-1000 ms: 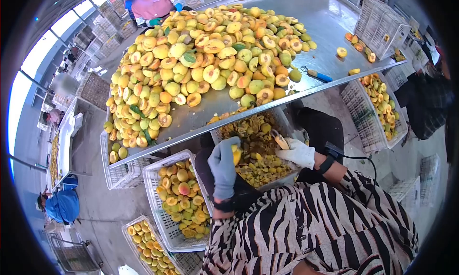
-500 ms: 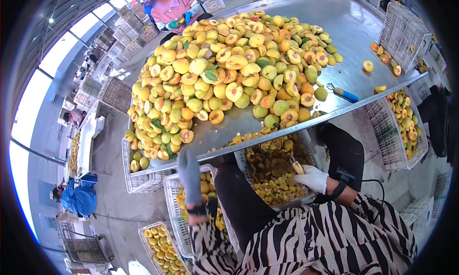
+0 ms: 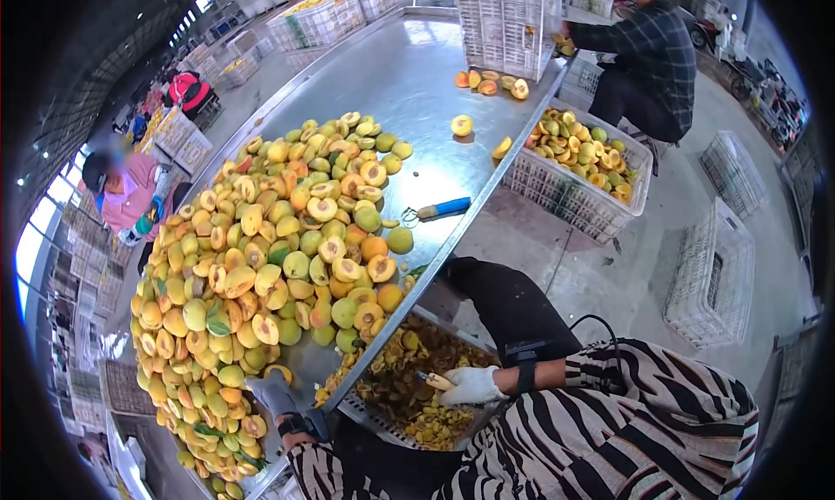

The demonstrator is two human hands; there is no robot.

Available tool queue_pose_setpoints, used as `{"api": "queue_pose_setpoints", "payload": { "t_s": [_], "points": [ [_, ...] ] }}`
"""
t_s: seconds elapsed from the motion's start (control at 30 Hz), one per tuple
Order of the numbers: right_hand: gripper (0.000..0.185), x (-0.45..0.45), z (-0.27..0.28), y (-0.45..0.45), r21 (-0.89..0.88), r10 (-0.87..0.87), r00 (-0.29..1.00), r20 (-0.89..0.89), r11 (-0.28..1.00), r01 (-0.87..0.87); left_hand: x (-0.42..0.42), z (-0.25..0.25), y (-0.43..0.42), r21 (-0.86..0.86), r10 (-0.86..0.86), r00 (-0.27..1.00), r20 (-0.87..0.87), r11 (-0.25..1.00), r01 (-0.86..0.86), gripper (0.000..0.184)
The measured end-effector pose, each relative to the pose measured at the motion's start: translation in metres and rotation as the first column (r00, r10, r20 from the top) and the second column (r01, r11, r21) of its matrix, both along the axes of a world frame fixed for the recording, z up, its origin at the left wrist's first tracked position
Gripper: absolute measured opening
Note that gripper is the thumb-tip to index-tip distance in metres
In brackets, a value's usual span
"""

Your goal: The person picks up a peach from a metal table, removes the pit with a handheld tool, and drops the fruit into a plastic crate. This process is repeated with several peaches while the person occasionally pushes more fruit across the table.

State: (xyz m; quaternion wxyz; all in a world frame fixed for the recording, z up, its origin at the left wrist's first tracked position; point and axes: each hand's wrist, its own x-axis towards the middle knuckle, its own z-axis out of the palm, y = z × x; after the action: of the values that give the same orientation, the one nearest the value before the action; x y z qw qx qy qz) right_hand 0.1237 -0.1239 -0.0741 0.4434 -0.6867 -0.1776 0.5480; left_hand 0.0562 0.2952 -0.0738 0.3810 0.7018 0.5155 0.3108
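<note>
A metal table point(image 3: 383, 56) bore a heap of halved stone fruit point(image 3: 261, 265); below its edge stood a plastic crate point(image 3: 374, 420) of fruit scraps point(image 3: 439, 427). The gray-gloved left hand point(image 3: 277, 394) was at the heap's near side; whether it gripped a piece could not be told. The white-gloved right hand point(image 3: 471, 385) was closed around a wood-handled tool point(image 3: 437, 381) above the scraps. The step seemed to be picking up fruit, calling for fingers settled securely round one piece.

Grey-gloved left hand point(image 3: 275, 396), white-gloved right hand point(image 3: 471, 385); beyond them, yellow-orange fruit point(image 3: 240, 281) and a blue handle point(image 3: 448, 208); behind, black-striped cream shirt point(image 3: 626, 413).
</note>
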Motion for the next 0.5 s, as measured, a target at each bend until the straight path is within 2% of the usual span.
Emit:
{"api": "queue_pose_setpoints", "payload": {
  "t_s": [0.03, 0.07, 0.13, 0.17, 0.2, 0.23, 0.27, 0.3, 0.33, 0.37, 0.4, 0.43, 0.47, 0.5],
  "points": [
    [0.036, 0.001, 0.005, -0.001, 0.007, -0.006, 1.000, 0.004, 1.000, 0.006, -0.003, 0.008, -0.008, -0.209, -0.022, 0.990, 0.139, 0.977, 0.051, 0.033],
    [0.036, 0.004, 0.012, -0.001, 0.006, 0.014, 1.000, -0.008, 1.000, -0.014, -0.008, 0.017, -0.017, -0.203, -0.025, 0.989, 0.144, 0.978, 0.055, 0.033],
    [0.036, 0.009, 0.027, -0.004, 0.006, 0.029, 0.999, -0.013, 1.000, -0.029, -0.022, 0.050, -0.048, -0.505, 0.007, 0.880, 0.476, 0.821, 0.267, 0.034],
    [0.037, 0.010, 0.034, -0.006, -0.020, 0.049, 0.999, 0.005, 0.999, -0.049, -0.026, 0.059, -0.062, -0.654, 0.264, 0.743, 0.615, 0.698, 0.294, 0.027],
    [0.038, 0.009, 0.041, -0.008, -0.044, 0.072, 0.997, 0.022, 0.997, -0.071, -0.032, 0.053, -0.073, -0.650, 0.260, 0.742, 0.618, 0.700, 0.296, 0.027],
    [0.038, 0.009, 0.052, -0.012, -0.045, 0.075, 0.997, 0.024, 0.996, -0.074, -0.041, 0.042, -0.087, -0.410, 0.125, 0.734, 0.668, 0.884, 0.223, 0.026],
    [0.036, 0.010, 0.063, -0.014, -0.061, 0.049, 0.998, 0.029, 0.997, -0.047, -0.052, 0.033, -0.103, -0.125, -0.019, 0.739, 0.673, 0.982, 0.139, 0.025],
    [0.035, 0.006, 0.069, -0.016, -0.075, 0.026, 0.999, 0.033, 0.997, -0.023, -0.044, 0.069, -0.142, -0.278, 0.140, 0.599, 0.789, 0.950, 0.143, 0.028],
    [0.040, 0.002, 0.060, -0.016, -0.034, 0.053, 0.996, 0.065, 0.998, -0.051, -0.057, 0.051, -0.142, 0.218, -0.230, 0.820, 0.524, 0.967, 0.131, 0.032],
    [0.041, 0.003, 0.053, -0.020, -0.049, 0.104, 0.980, 0.170, 0.994, -0.097, -0.075, 0.034, -0.142, 0.624, -0.370, 0.928, 0.050, 0.737, 0.260, 0.036],
    [0.043, 0.001, 0.050, -0.020, -0.056, 0.176, 0.948, 0.264, 0.984, -0.167, -0.068, 0.069, -0.178, 0.725, -0.450, 0.891, -0.055, 0.596, 0.346, 0.040],
    [0.043, 0.000, 0.048, -0.020, -0.073, 0.201, 0.905, 0.376, 0.980, -0.187, -0.063, 0.099, -0.216, 0.604, -0.524, 0.847, 0.092, 0.706, 0.371, 0.040],
    [0.044, -0.001, 0.046, -0.015, -0.075, 0.224, 0.848, 0.480, 0.974, -0.214, -0.065, 0.084, -0.223, 0.152, -0.495, 0.738, 0.457, 0.862, 0.484, 0.039],
    [0.042, -0.007, 0.043, -0.012, -0.021, 0.176, 0.809, 0.561, 0.980, -0.199, -0.063, 0.100, -0.241, 0.258, -0.499, 0.837, 0.225, 0.859, 0.443, 0.034]
  ]
}}
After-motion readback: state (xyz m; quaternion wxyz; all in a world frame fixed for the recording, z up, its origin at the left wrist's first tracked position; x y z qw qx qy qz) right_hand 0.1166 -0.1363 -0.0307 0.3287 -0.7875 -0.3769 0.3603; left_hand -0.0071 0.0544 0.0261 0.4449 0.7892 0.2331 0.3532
